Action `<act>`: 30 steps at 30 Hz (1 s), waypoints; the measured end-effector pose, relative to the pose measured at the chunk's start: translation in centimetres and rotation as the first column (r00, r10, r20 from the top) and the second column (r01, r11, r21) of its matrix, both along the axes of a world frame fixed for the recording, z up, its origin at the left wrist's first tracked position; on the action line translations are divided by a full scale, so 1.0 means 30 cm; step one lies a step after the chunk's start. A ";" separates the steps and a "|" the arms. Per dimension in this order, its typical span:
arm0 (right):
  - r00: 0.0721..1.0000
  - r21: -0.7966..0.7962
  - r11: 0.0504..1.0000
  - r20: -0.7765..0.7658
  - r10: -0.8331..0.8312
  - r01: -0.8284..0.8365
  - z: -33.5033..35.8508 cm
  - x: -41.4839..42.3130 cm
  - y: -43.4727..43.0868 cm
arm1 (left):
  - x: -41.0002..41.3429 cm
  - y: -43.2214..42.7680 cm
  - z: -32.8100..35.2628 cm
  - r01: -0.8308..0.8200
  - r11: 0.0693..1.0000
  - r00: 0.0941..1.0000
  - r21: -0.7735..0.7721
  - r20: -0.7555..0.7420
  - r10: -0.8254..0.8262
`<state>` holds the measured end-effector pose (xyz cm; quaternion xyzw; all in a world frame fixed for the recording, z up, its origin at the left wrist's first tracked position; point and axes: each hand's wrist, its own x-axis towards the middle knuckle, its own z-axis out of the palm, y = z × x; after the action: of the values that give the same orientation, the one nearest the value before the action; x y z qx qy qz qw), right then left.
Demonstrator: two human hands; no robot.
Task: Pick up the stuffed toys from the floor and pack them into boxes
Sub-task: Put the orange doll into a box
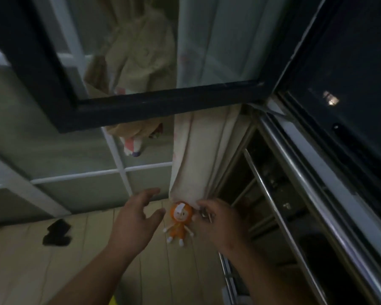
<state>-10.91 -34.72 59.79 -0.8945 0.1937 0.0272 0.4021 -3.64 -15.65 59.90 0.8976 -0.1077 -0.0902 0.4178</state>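
While the pick-up step is in hand in the head view, I am seeing the left hand (136, 214) hovering open, fingers spread, holding nothing, just left of the orange stuffed toy (179, 223) lying on the pale plank floor (53, 260) at lower centre. The right hand (218, 221) is apparently pinching the cream fabric curtain (198, 155) hem beside the toy's head. Next move, by my judgement: closing the left fingers round the soft, round-headed, thin-limbed body.

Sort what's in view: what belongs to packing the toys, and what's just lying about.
For the job: orange doll, beige plush toy, left hand, right hand.
Lying about: black cloth on the floor, curtain, metal rack.
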 end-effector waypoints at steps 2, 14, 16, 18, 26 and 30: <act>1.000 -0.001 1.000 -0.019 -0.016 0.016 -0.174 0.064 -0.029 | 0.088 -0.037 -0.156 -0.008 1.000 1.000 -0.014 -0.015 0.008; 0.999 -0.068 0.998 -0.031 -0.008 0.006 -1.493 0.268 -0.188 | 0.223 -0.255 -1.526 0.050 0.993 0.994 0.107 -0.097 -0.040; 0.998 -0.072 0.997 -0.061 -0.012 0.008 -1.668 0.268 -0.213 | 0.237 -0.268 -1.708 0.058 0.990 0.992 0.129 -0.121 -0.042; 0.994 -0.101 0.995 -0.108 -0.033 0.022 -1.850 0.280 -0.238 | 0.253 -0.282 -1.854 0.084 0.983 0.990 0.165 -0.127 -0.063; 0.984 -0.012 1.000 -0.179 -0.009 0.007 -2.306 0.378 -0.273 | 0.325 -0.315 -2.233 0.114 0.964 0.984 0.241 -0.158 -0.077; 0.978 -0.010 1.000 -0.205 0.026 -0.029 -2.454 0.437 -0.252 | 0.352 -0.337 -2.376 0.169 0.949 0.977 0.264 -0.175 -0.125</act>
<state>2.20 -42.29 -13.82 -0.8922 0.2217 0.1236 0.3737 6.92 -25.76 -11.38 0.9270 -0.1279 -0.2052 0.2869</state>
